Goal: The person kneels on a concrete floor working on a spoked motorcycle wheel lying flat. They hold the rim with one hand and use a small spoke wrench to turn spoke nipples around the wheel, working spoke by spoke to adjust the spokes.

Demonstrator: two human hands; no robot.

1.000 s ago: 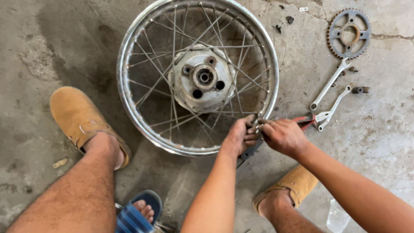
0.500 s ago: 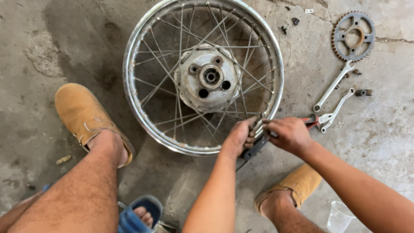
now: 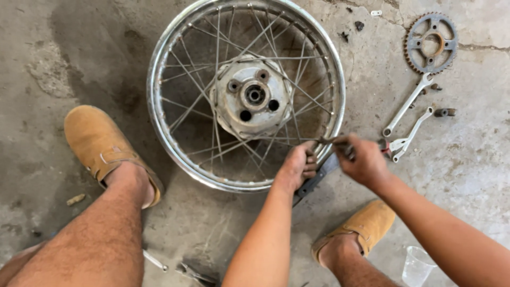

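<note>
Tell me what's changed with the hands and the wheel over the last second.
Little changed. Both hands stay at the near right edge of the spoked wheel: the left hand still pinches a spoke by the rim, and the right hand has lifted slightly, still gripping a thin tool. Sprocket and wrenches lie unmoved.

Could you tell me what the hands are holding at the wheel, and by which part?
Both hands, left hand and right hand, pinch a thin spoke at the wheel rim: the left near its rim end, the right further out. Grip details are blurred.
</note>
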